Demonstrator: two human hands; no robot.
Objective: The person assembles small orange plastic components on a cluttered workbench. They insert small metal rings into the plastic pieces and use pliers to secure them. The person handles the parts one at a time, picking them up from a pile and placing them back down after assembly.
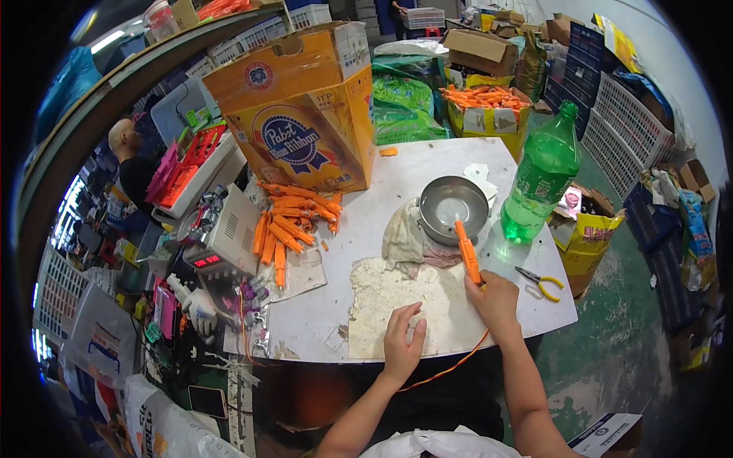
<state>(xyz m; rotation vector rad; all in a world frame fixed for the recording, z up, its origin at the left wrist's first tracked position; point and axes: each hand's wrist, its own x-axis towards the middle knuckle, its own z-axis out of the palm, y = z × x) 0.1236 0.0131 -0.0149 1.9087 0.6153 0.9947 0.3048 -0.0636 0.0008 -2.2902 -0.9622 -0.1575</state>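
My right hand (498, 299) grips an orange pen-shaped tool (466, 250) with an orange cord running back under my wrist; its tip reaches over the rim of a round metal bowl (453, 208). My left hand (402, 341) lies flat on a worn whitish mat (385, 299) at the table's near edge, fingers together, holding nothing. A crumpled cloth (403, 238) sits beside the bowl. A pile of several orange stick-shaped parts (290, 221) lies to the left on the white table (427, 164).
A big yellow cardboard box (305, 107) stands at the back left. A green plastic bottle (544, 172) and yellow-handled pliers (540, 281) are on the right. A grey device with a red display (221, 237) is at the left. Crates, bags and boxes surround the table.
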